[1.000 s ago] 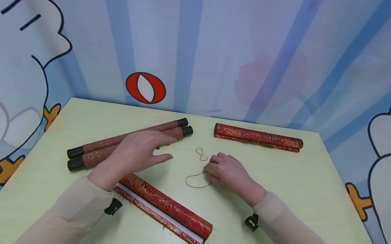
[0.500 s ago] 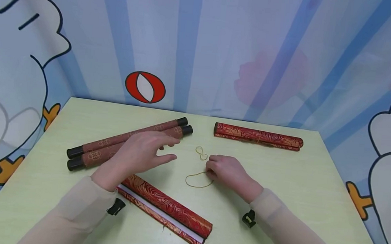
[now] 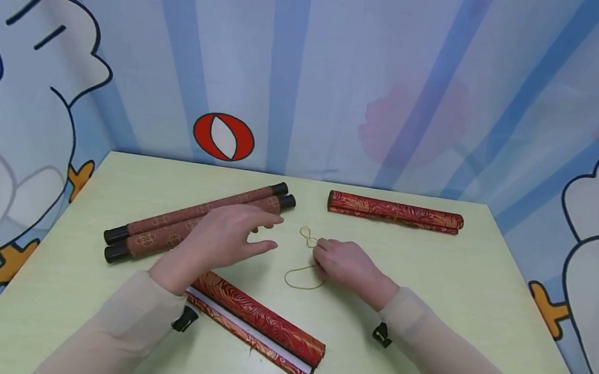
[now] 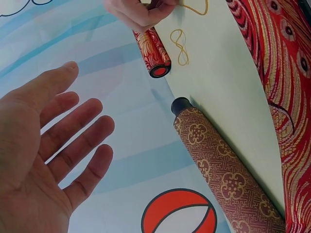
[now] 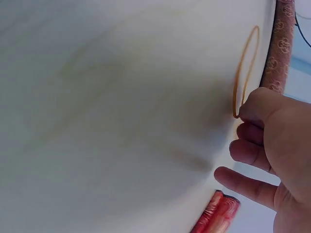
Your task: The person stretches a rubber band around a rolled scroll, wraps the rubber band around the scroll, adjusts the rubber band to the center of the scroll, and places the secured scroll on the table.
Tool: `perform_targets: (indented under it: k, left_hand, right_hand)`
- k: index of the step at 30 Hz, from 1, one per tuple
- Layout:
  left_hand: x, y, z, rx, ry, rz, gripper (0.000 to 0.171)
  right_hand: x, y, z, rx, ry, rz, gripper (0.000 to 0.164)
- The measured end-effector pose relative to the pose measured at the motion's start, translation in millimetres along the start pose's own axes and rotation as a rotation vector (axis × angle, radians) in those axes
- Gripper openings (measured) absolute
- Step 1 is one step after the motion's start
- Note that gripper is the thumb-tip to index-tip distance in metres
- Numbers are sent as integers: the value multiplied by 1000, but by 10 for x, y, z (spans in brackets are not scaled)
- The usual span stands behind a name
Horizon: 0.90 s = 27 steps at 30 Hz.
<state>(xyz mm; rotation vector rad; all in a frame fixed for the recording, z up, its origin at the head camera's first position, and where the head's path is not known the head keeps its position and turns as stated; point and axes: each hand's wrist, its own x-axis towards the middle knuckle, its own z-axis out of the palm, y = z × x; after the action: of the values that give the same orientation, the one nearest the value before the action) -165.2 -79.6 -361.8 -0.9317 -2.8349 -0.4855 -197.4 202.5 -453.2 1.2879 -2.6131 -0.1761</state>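
My right hand (image 3: 350, 268) is low over the table, its thumb and forefinger pinching one side of a thin yellow cord loop (image 5: 237, 80). The rest of that loop lies on the tabletop. Just behind the fingers is a smaller yellow cord twisted into a figure eight (image 4: 181, 47). My left hand (image 4: 46, 141) holds nothing; its fingers are spread and slightly bent, above the brown rolls (image 3: 162, 221) with black ends. A red and gold brocade scroll (image 3: 263, 310), partly unrolled with a white strip showing, lies below the left wrist, which hides its far end.
At the back right, a second red brocade scroll (image 3: 395, 208) is rolled up and tied with a cord. The pale table (image 3: 453, 316) meets a printed fabric backdrop (image 3: 328, 95) along its back edge. Loose threads trail off the near scroll's front end.
My left hand has drifted a little to the right over the brown rolls. The right hand's fingers have shifted slightly and now sit closer to the figure-eight cord; the loop has barely moved.
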Motion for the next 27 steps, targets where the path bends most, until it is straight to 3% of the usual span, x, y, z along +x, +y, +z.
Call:
perform_targets:
  k: [12,20,27]
  left_hand:
    - [66,55,67,-20,-16,-49,58]
    - [138,130,160,-170,-109,-110,73]
    - [148,160,223,-346,-87,-70,55]
  right_hand:
    - [65,18,-551,-6,205,-9,12]
    - [87,-23,-868,68,304,-9,15]
    - [72,-67,-1036,158,365,-7,14]
